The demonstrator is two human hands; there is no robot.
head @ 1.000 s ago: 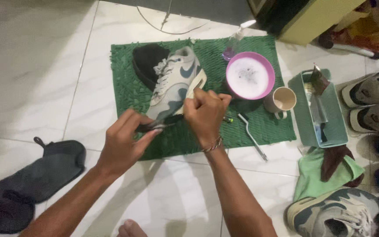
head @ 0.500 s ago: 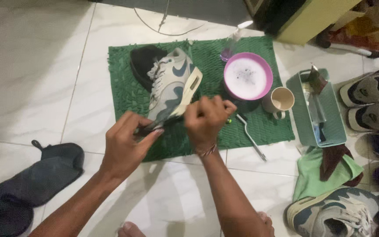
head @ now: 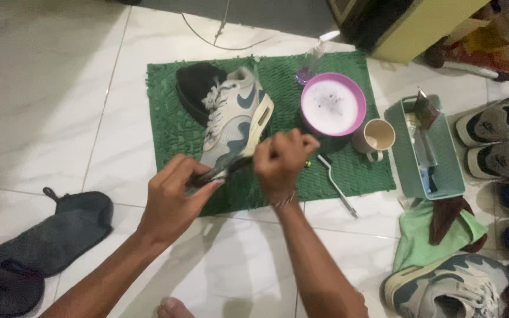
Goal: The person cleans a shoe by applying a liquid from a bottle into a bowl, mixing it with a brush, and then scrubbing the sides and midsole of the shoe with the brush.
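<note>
The left hand (head: pixel 172 200) is pinching the toe of a grey and white sneaker (head: pixel 234 121), fingers closed on it, apparently steadying the shoe on its side. The right hand (head: pixel 281 159) is curling into a fist against the sole edge; what it grips is hidden. Both are working over a green mat (head: pixel 172 126) on the floor. Just beyond the right hand are sitting a pink bowl (head: pixel 333 106) of sudsy liquid, a beige mug (head: pixel 377 138) and a small brush (head: pixel 337 184). Farther right, a teal tray (head: pixel 449 153) is holding a dark sachet upright.
</note>
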